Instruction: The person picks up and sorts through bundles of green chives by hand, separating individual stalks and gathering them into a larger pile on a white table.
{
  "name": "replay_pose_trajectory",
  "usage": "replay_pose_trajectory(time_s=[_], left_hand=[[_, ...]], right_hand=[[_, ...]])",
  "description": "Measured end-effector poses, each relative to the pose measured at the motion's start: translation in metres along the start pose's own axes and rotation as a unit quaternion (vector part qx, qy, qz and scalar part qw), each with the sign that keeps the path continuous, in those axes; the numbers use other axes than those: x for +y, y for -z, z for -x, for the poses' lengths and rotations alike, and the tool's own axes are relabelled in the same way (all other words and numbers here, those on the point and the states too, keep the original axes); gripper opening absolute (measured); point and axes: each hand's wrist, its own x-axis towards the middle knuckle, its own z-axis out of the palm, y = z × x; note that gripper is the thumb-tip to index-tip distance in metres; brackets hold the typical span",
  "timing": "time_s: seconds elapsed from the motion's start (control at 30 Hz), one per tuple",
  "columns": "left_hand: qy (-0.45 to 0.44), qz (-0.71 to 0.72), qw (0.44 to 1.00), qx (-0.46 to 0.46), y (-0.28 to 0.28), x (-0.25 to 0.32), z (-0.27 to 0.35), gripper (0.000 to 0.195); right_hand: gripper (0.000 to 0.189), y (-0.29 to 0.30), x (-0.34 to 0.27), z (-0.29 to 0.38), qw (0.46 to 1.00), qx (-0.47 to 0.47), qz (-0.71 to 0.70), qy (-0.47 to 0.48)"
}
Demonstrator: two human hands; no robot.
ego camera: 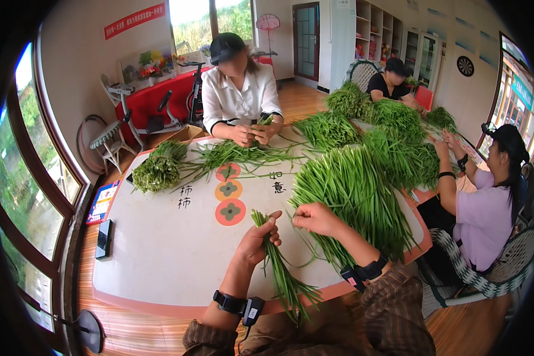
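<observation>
My left hand is wrapped around a small bunch of long green stalks that look like garlic chives. Their pale cut ends poke out above the fist, and the leafy ends hang down over the table's near edge. Just right of it, my right hand has its fingers curled together at the left side of a large heap of the same green stalks. Thin blades run close to those fingertips, but whether one is pinched there is unclear. Each of my wrists wears a black strap with a small box.
The pale table has a salmon border. Opposite, a person in white handles stalks by a loose spread. A tied bundle and a phone lie left. Two more people sit right, near several green piles.
</observation>
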Motion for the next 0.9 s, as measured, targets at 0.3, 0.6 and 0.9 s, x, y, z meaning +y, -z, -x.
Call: replay_pose_trajectory(time_s=[0.3,0.6,0.9], left_hand=[[-0.017,-0.119,0.993,0.002,-0.021,-0.006,0.015,0.029],[0.024,-0.096,0.995,-0.033,-0.043,-0.01,0.016,0.024],[0.082,-0.111,0.981,-0.136,-0.066,-0.027,0.003,0.024]], right_hand=[[0.021,-0.007,-0.036,0.03,0.996,-0.041,0.064,0.053],[0.036,0.016,-0.053,-0.006,0.98,-0.085,-0.076,0.162],[0.046,0.016,-0.068,0.003,0.949,-0.266,0.136,0.106]])
